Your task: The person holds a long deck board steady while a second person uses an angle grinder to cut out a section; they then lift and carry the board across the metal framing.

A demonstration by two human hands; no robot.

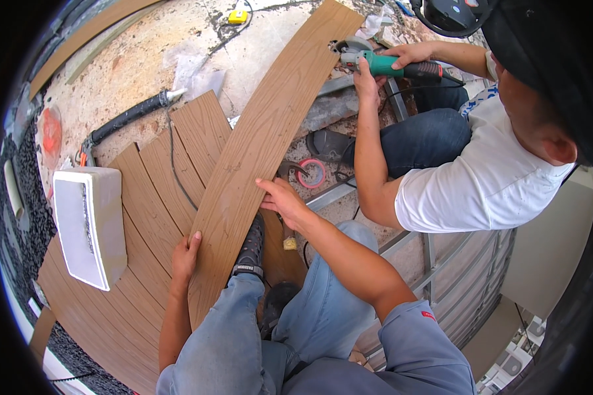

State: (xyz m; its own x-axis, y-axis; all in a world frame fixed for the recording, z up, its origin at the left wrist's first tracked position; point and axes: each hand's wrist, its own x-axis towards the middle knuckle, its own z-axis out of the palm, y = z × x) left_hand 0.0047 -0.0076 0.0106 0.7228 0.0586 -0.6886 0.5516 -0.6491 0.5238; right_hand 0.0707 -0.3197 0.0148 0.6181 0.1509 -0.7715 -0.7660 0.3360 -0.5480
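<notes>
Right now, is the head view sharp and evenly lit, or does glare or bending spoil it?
Head view: sharp in daylight; the long curved brown wood-grain plank is clear under both hands; the white rectangular block glares slightly; fisheye bends edges, and the rim goes black.

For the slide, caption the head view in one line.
Both hands, left and right, steady a long curved plank while a co-worker's hands run a green grinder at its far end.

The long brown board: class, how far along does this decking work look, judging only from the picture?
Done: several curved planks already lie side by side. In hand: the long brown board is steadied by the left hand and right hand, while another person holds a green angle grinder at its far end. Left: the board is not yet laid, and bare metal framing shows.
</notes>
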